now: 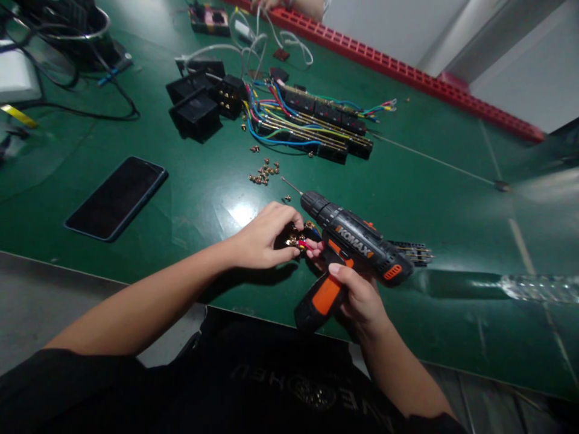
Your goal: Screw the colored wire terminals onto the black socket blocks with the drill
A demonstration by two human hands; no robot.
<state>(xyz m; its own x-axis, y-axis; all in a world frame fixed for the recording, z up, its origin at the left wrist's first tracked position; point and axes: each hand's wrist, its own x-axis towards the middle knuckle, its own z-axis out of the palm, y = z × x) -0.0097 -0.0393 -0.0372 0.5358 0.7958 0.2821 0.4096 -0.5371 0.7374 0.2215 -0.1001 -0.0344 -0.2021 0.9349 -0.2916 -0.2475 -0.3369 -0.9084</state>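
My right hand (pixel 362 295) is wrapped round the handle of a black and orange cordless drill (pixel 348 232), its bit pointing up and left over the table. Some fingertips of this hand reach past the drill to a red wire (pixel 306 245). My left hand (pixel 266 235) curls thumb and fingers round the near end of a black strip with brass terminals (pixel 414 253), whose middle is hidden behind the drill. Loose brass screws (pixel 265 173) lie in a small heap beyond my left hand.
Wired black strips with brass rails (pixel 312 123) lie farther back, beside black plastic boxes (pixel 196 114). A phone (pixel 116 198) rests at left, near black cables (pixel 90 108). A red perforated rail (pixel 384 66) lines the far edge, where another person's hand (pixel 271 5) shows.
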